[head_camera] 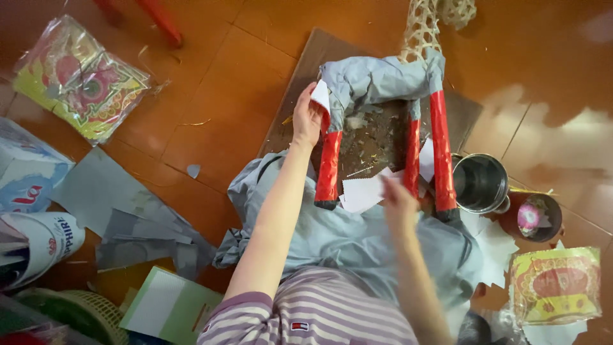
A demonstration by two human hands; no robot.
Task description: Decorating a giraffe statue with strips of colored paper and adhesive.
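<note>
Two hands busy on a paper horse (383,89), standing on a board (306,76) on the floor. Left hand (308,118) pinching white paper (320,94) against its front. Right hand (399,204) below it, grip unclear. Gray body, red legs covered; woven neck (421,29) bare.
</note>
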